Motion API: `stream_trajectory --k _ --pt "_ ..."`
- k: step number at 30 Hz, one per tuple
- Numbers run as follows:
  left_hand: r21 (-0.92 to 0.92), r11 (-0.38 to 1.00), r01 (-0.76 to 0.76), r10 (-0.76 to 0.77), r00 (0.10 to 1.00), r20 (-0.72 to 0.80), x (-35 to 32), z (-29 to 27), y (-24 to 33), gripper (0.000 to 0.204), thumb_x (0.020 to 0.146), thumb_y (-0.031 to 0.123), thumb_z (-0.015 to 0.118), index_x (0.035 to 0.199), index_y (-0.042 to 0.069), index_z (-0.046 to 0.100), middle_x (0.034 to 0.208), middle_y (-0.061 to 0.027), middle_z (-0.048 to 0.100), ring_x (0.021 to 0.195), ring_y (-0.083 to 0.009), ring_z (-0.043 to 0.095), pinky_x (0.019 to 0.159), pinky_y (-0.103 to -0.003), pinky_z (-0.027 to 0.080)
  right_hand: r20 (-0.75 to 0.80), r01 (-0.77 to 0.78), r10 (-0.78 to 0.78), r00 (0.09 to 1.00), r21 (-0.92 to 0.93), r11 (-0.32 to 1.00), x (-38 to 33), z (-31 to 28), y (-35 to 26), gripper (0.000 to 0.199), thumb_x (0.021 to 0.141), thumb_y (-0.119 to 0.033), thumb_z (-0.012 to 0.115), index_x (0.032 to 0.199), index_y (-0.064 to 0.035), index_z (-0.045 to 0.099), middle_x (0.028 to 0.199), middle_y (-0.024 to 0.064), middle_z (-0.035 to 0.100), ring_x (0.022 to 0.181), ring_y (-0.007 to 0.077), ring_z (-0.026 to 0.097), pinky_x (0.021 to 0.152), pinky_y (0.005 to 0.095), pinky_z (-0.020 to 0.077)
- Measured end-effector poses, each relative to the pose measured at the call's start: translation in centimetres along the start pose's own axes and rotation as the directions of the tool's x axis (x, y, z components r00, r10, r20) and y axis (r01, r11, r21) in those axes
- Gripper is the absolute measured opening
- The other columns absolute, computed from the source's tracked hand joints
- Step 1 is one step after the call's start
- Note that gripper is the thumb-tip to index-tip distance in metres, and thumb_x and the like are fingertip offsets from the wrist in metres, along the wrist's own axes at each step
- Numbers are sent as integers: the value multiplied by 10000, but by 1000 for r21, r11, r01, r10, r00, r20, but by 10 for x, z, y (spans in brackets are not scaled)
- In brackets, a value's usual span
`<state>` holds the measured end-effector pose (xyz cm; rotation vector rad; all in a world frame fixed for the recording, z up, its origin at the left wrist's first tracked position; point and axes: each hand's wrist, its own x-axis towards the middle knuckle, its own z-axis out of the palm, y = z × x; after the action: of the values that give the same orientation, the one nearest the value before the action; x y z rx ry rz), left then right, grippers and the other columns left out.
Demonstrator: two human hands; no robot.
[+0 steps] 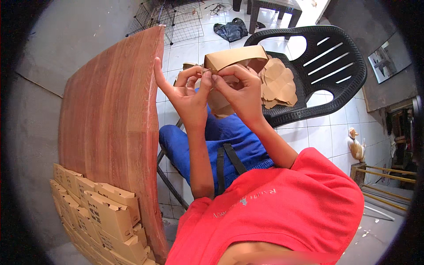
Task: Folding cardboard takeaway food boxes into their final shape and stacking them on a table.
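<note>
Above my lap I hold a partly folded brown cardboard box [234,56], its front wall raised and its inside showing at the right. My left hand [191,95] pinches the box's near left corner between thumb and fingers, with one finger stretched out to the left. Close beside it, the thumb and fingers of my right hand [242,90] grip the same near edge. A pile of flat, cut cardboard blanks [279,86] lies on the seat of a black plastic chair [329,57], just right of the box.
To my left stands a wood-grain table [110,101]. Several folded cardboard boxes [108,214] crowd its near end. A wire grid rack [185,22], a black plastic bag [231,30] and a dark low table [276,8] are at the back. A cat [355,145] is on the tiled floor at right.
</note>
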<state>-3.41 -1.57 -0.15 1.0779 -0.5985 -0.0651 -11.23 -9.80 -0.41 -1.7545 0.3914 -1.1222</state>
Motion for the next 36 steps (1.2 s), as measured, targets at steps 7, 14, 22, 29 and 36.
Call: stream_trajectory --k 7,14,22,29,36 --pt "6 999 35 -35 999 12 2 -4 0 1008 803 -61 746 1550 150 103 963 -92 674 884 -135 625 908 -349 482 103 -120 103 989 174 977 -2 -4 0 121 869 -67 707 956 16 710 866 72 708 794 104 670 676 242 529" --pt "-29 997 71 -70 997 38 -1 -2 4 1007 806 -61 742 1552 144 98 936 -84 670 888 -136 625 939 -376 477 222 -247 170 960 389 888 5 -13 -2 142 915 -52 672 1024 37 691 938 75 714 826 108 668 720 257 578" --pt "41 999 23 -24 999 29 -1 0 6 958 801 -89 725 1546 125 160 958 -128 679 895 -140 643 809 -291 544 216 -256 180 960 403 879 8 -17 4 177 912 -85 697 1031 46 683 960 90 711 886 120 674 741 281 604" --pt "-6 998 70 -69 997 34 -1 1 12 973 811 -58 735 1547 120 124 922 -92 667 887 -130 627 929 -363 479 255 -297 183 950 545 784 8 -16 2 165 948 -62 636 1063 47 681 961 67 706 873 123 672 749 282 611" --pt "10 999 48 -48 996 81 -1 0 15 957 808 -72 730 1545 112 147 940 -109 676 886 -138 639 845 -318 516 258 -269 177 950 381 885 7 -21 6 165 902 -72 693 1032 27 716 956 65 723 884 103 669 785 254 564"
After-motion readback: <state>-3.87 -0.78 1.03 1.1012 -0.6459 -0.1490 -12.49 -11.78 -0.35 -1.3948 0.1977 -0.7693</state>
